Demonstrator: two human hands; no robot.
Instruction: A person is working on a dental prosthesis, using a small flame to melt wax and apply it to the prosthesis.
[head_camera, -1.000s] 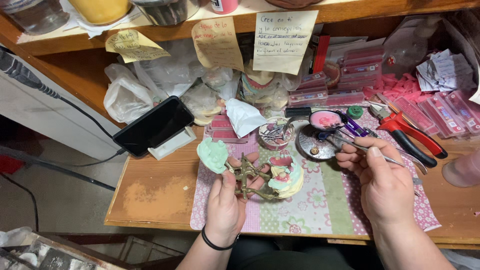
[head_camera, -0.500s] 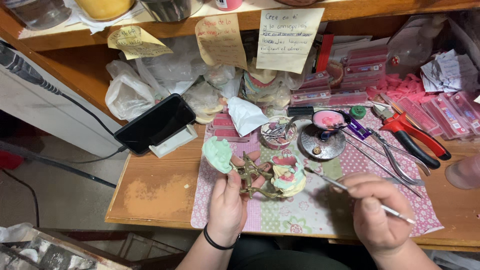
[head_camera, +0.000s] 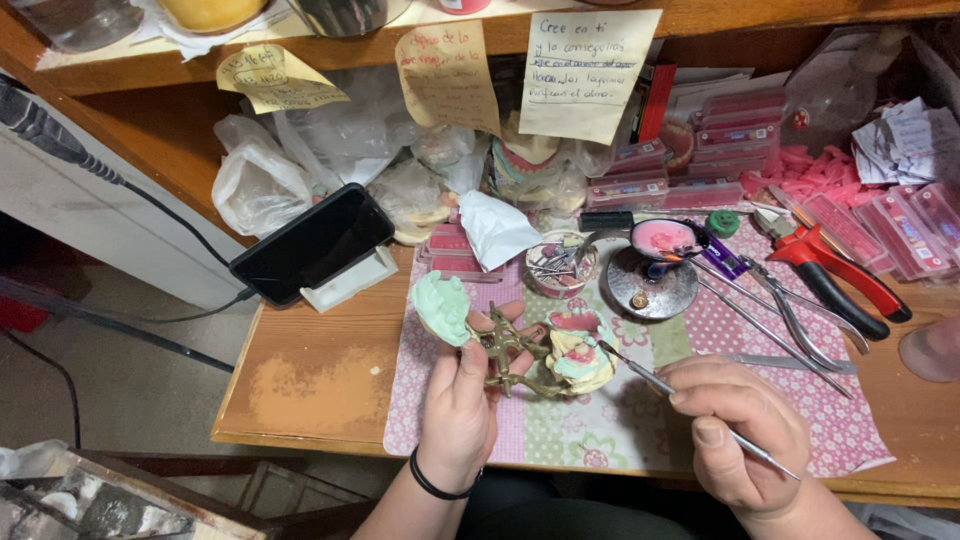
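My left hand (head_camera: 462, 400) grips a brass hinged frame (head_camera: 510, 358) that carries two plaster jaw casts: a pale green one (head_camera: 440, 305) swung out to the left and a yellowish one with pink wax (head_camera: 578, 350) on the right. My right hand (head_camera: 745, 430) holds a thin metal tool (head_camera: 690, 400) like a pen. The tool's tip touches the right edge of the yellowish cast. Both hands hover over a patterned pink and green mat (head_camera: 640, 420) on a wooden desk.
Behind the mat stand a small round burner with a spoon of pink wax (head_camera: 662, 240), a tin of metal bits (head_camera: 560, 262), red-handled pliers (head_camera: 835, 270), loose metal instruments (head_camera: 780, 320), a black phone on a white stand (head_camera: 312, 245), plastic bags, pink boxes and paper notes on the shelf.
My right hand came back from the burner area down toward me and brought the tool's tip to the yellowish cast. The left hand kept the frame in about the same place.
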